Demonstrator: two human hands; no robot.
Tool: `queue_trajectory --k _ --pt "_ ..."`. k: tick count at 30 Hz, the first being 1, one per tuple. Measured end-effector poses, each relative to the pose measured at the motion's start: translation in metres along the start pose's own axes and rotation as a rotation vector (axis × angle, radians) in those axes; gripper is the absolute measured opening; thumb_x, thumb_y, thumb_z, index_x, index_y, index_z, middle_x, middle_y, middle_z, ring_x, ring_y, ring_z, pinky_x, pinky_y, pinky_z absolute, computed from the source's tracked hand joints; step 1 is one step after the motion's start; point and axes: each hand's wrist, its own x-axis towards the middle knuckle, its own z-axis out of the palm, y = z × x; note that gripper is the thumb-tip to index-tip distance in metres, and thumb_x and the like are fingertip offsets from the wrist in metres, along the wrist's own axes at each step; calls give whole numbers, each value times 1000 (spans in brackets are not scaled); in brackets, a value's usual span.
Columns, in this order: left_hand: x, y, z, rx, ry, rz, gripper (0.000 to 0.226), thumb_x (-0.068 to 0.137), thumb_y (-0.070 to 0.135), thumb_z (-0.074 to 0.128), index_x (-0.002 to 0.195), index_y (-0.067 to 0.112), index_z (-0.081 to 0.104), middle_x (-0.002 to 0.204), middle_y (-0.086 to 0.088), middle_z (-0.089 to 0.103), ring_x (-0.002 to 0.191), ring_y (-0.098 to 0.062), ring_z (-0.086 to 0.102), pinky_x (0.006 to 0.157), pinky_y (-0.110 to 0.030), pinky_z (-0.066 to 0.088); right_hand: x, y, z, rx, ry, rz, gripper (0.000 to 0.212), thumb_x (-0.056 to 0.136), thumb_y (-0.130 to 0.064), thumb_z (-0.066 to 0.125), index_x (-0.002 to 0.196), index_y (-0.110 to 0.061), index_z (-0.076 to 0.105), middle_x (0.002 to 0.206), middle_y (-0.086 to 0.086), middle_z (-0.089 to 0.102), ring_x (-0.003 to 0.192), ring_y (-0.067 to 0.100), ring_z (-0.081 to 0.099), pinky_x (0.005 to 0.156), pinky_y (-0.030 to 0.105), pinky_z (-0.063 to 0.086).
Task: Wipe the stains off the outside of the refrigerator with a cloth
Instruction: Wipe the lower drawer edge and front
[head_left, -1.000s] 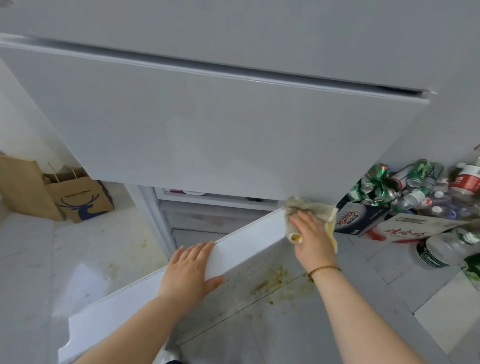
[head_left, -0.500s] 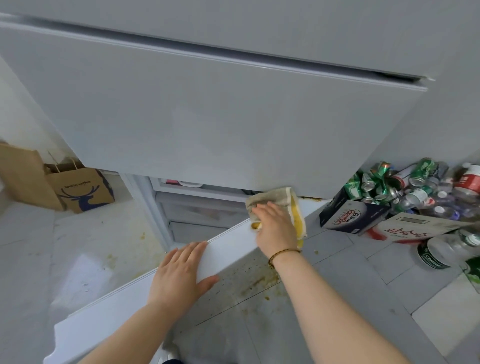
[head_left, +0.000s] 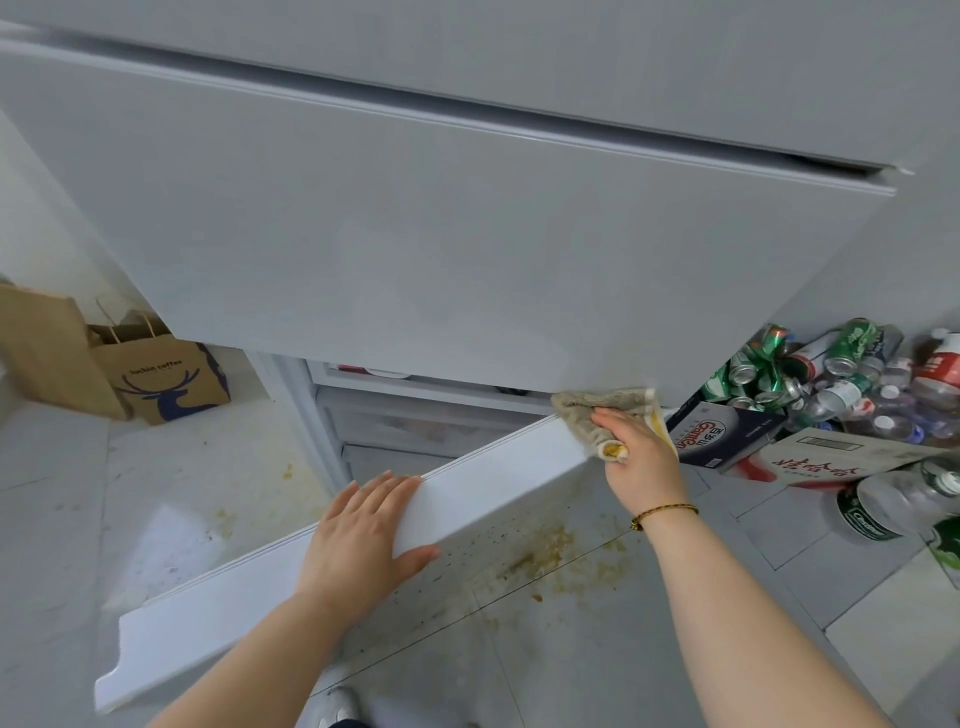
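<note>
The white refrigerator (head_left: 441, 249) fills the upper view, its middle door shut. Its lowest door (head_left: 493, 483) stands swung open towards me, top edge showing, its outer face speckled with brown stains. My left hand (head_left: 363, 540) rests over that top edge, fingers straight, thumb on the outer face. My right hand (head_left: 639, 462) grips a beige cloth (head_left: 597, 410) with a yellow stripe and presses it against the right end of the open door, just under the bottom edge of the middle door.
Brown stains (head_left: 545, 556) spatter the grey tile floor under the door. Paper bags (head_left: 156, 374) stand at the left. At the right lie cardboard boxes (head_left: 727, 431), several green cans (head_left: 753, 364) and plastic bottles (head_left: 893, 504). Freezer drawers (head_left: 415, 415) show behind the open door.
My right hand slid the cloth left along the door's top edge, then back right to its corner. My left hand stayed on the door edge.
</note>
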Motion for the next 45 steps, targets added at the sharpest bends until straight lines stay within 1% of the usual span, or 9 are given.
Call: queue_trajectory --k 6,18,23,27,30,36,39,41,45 --pt "12 -17 0 134 91 142 79 93 55 3 106 12 68 113 -5 67 116 -20 43 109 -31 8 1 -9 0 27 0 66 51 79 13 43 123 -9 57 133 7 54 125 22 46 103 23 31" --pt "77 -54 6 123 581 361 32 69 9 49 94 8 71 93 0 39 79 -20 38 72 -31 30 -33 -50 -27 368 362 401 36 83 12 41 100 -3 69 86 11 61 78 25 51 56 18 37" --pt "73 -64 8 70 398 393 49 99 31 4 112 9 46 99 -6 63 92 -23 42 91 -34 31 -37 -52 -33 635 464 687 33 84 9 39 85 -11 64 82 11 55 77 26 49 65 27 37" --pt "67 -78 18 127 331 552 54 98 35 4 145 12 16 147 -4 24 140 -21 16 117 -32 -1 -42 -56 -36 853 500 831 26 85 5 45 68 -13 51 72 13 49 74 29 48 69 37 39" --pt "77 -86 21 164 380 627 55 98 33 3 146 7 -5 155 -3 -11 143 -17 -9 117 -35 -4 -43 -60 -41 928 526 839 25 86 5 46 69 -13 50 73 13 52 78 30 52 76 43 44" --pt "96 -97 14 450 282 619 54 88 5 -10 141 -3 -15 154 -13 2 142 -28 -1 114 -43 -17 -41 -58 -46 960 543 788 27 85 6 47 71 -16 53 73 9 55 79 30 53 78 40 42" --pt "86 -73 -6 711 97 588 52 93 10 -1 125 -5 -38 140 -13 -38 124 -29 -38 81 -43 -47 -40 -47 -51 951 490 756 24 84 4 48 73 -16 54 81 20 58 85 33 55 80 43 44" --pt "85 -56 -9 760 -57 460 56 96 10 11 124 -3 -35 126 -12 -49 109 -26 -51 72 -41 -49 -37 -38 -57 944 464 719 20 84 3 49 78 -15 55 91 30 58 84 33 55 82 45 45" --pt "73 -27 12 149 278 142 50 97 24 10 143 6 11 153 -5 -19 140 -19 -21 113 -40 -19 -35 -10 -79 988 420 622 27 84 7 47 74 -17 56 81 10 60 80 30 56 81 41 45"
